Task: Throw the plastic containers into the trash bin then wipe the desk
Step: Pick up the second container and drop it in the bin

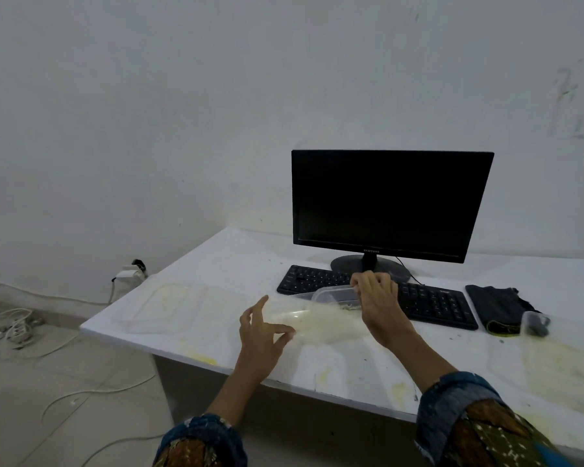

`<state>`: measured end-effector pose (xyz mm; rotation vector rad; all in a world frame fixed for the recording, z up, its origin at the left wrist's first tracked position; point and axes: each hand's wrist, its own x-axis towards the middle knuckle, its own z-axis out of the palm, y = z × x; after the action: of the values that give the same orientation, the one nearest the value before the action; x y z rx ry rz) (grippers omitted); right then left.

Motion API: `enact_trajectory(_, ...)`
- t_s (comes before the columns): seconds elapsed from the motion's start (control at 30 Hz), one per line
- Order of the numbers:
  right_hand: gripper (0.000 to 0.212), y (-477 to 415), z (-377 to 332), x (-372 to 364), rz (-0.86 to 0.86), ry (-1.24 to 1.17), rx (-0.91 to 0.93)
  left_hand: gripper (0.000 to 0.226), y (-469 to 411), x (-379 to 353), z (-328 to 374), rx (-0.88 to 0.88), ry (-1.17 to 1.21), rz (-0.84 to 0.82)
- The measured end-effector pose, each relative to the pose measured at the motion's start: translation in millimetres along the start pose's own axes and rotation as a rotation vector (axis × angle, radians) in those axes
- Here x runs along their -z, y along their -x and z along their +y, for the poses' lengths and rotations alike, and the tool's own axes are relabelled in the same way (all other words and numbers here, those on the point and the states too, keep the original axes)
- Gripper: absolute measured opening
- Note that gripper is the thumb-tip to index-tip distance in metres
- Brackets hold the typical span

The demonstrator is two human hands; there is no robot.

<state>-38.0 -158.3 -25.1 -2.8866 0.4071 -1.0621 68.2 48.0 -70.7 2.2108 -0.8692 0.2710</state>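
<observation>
My right hand (376, 305) grips the rim of a clear plastic container (334, 294) and holds it tilted just in front of the keyboard. My left hand (262, 332) hovers with spread fingers beside a blurred clear container (304, 320) with yellowish residue; contact cannot be told. A flat clear lid or tray (164, 308) lies on the white desk (236, 261) near its left corner. A small clear container (535, 323) lies on its side at the right, next to a dark cloth (496, 306). Yellow stains mark the desk. No trash bin shows.
A black monitor (385, 203) stands at the back of the desk, with a black keyboard (432, 303) in front of it. White cables (11, 328) and a power strip lie on the floor at left. A wall socket (132, 271) sits beside the desk's corner.
</observation>
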Motion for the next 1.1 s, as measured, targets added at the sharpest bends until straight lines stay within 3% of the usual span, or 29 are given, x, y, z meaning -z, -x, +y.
enact_trajectory(0.13, 0.047, -7.4, -12.4, -2.0, 0.034, 0.011, -0.056, 0.009, -1.3, 8.5, -0.4, 0.080, 0.238, -0.221)
enact_trajectory(0.23, 0.042, -15.1, -16.6, -4.9, 0.019, 0.016, -0.072, 0.012, -4.3, 12.3, -3.2, 0.083, 0.262, -0.317)
enact_trajectory(0.37, 0.025, -22.5, -21.0, -11.9, -0.044, -0.058, -0.120, 0.021, -6.4, 19.6, -1.6, 0.096, 0.269, -0.273)
enact_trajectory(0.53, 0.024, -32.0, -32.9, -19.4, -0.145, -0.093, -0.218, 0.039, -14.8, 24.1, -9.1, 0.233, 0.421, -0.230)
enact_trajectory(0.7, 0.023, -45.9, -36.6, -30.7, -0.271, -0.155, -0.260, 0.054, -27.7, 27.1, -13.9, 0.290, 0.420, -0.262)
enact_trajectory(1.1, 0.013, -58.8, -55.2, -51.1, -0.346, -0.244, -0.299, 0.046, -39.8, 18.8, -19.2, 0.298, 0.435, -0.294)
